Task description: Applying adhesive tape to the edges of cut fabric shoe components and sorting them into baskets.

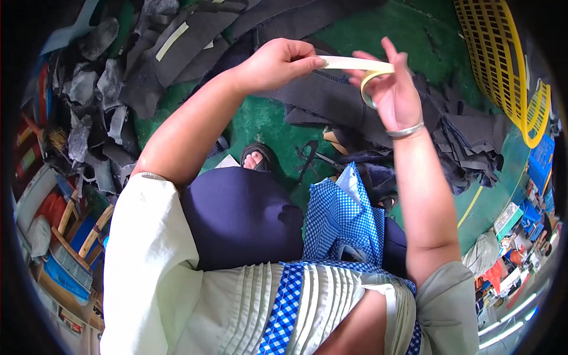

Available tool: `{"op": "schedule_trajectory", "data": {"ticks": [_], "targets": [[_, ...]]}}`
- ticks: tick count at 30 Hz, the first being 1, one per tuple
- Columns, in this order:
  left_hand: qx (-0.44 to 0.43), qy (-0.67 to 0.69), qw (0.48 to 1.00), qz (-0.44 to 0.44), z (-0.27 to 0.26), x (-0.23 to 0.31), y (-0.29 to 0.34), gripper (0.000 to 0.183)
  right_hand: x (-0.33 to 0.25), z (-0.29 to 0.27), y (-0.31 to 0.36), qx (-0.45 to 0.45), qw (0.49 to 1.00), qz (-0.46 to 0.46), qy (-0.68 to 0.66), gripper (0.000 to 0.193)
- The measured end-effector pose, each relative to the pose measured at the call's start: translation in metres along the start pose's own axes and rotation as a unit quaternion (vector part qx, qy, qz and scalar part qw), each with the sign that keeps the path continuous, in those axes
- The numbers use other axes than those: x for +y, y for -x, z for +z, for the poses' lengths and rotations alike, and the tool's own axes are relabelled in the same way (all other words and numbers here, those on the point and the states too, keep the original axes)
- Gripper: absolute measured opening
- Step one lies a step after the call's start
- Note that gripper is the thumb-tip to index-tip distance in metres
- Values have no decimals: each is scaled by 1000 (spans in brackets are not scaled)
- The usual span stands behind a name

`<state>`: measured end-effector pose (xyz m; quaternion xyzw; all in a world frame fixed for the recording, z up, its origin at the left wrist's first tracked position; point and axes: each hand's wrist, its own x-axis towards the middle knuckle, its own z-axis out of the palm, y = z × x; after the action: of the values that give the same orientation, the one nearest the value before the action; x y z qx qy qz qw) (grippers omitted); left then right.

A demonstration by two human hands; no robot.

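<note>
A roll of pale yellow tape [367, 89] hangs at my right hand [400, 94], against the fingers and palm. The thumb and one finger of that hand stick up, and other fingers are partly hidden behind the roll. My left hand [281, 64] pinches the free end of a tape strip [352, 63] between thumb and fingers. The strip stretches taut and nearly level between both hands. Beneath them, dark grey fabric pieces [319, 94] lie spread on the green floor. One dark piece at the upper left bears a short pale tape strip [171, 41].
Scissors [313, 155] lie on the floor before my feet. Crumpled grey fabric scraps [83, 89] pile up at left; a dark fabric stack [467, 139] lies at right. A yellow plastic basket [503, 65] stands at the upper right. Blue checked cloth [343, 213] covers my lap.
</note>
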<state>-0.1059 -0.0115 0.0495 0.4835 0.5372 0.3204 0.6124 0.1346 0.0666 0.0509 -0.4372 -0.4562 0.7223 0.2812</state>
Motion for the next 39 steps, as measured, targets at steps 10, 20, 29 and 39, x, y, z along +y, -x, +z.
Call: {"op": "schedule_trajectory", "data": {"ticks": [10,20,29,39], "targets": [[84,-370,924,-39,32,-93,-25,35,88,-46,-14,3,783,-159,602,27],[-79,-440,869,212,69,-99,-26,90,148,-42,-29,23,728,-55,683,26],[-115,-379,913,99,57,-103,-41,77,51,-75,-66,-147,721,-134,664,34],[393,-435,634,505,-28,8,-95,40,-9,-94,47,171,877,-238,381,26]]}}
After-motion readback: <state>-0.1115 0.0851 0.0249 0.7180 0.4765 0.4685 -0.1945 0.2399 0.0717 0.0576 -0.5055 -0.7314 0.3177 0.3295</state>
